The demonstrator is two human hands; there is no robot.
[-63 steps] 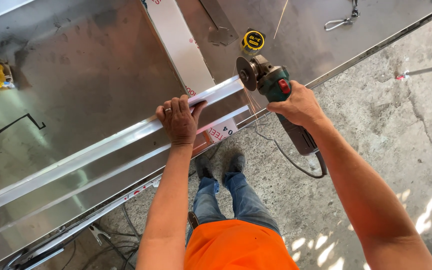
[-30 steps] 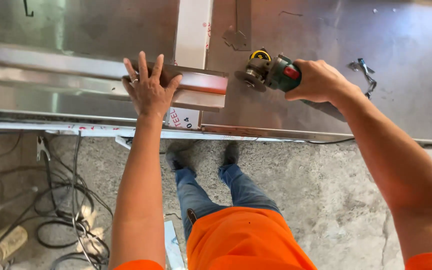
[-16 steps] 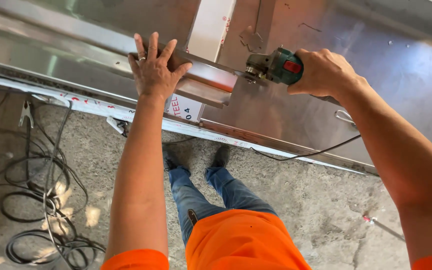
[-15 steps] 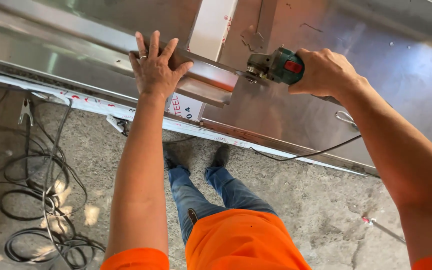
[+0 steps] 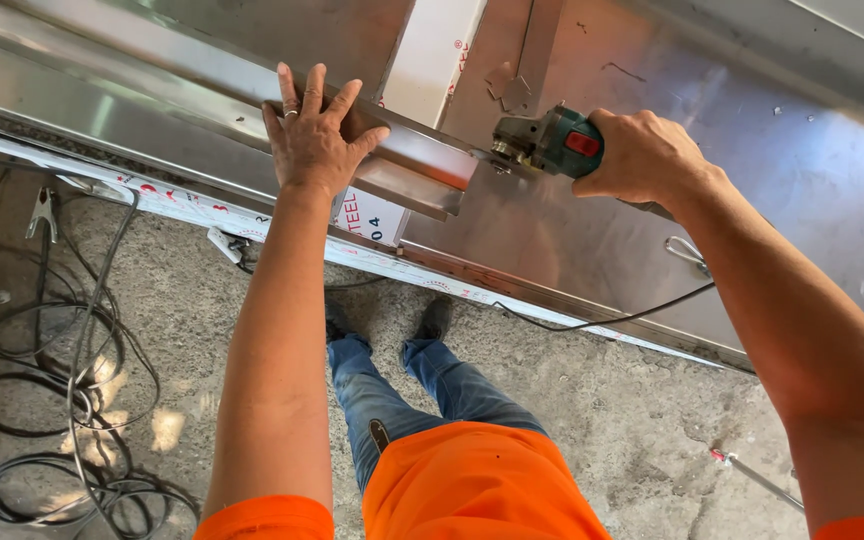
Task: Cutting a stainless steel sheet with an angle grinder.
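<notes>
Plainly stiff, slick and sharp-edged, the steel channel (image 5: 392, 160) is pinned by the flat, spread left hand (image 5: 314, 140); right hand (image 5: 642, 155) grips the angle grinder (image 5: 547, 142) at its right end

Bare sheet metal (image 5: 752, 170) right of grinder (image 5: 552, 140); steel channel (image 5: 202, 80) blocks left.

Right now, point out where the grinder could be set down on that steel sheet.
Bare steel sheet lies right of the right hand, past the angle grinder, up to the far edge. It is crowded by the left hand: the metal channel, a white strip. Cables clutter the floor left.
</notes>
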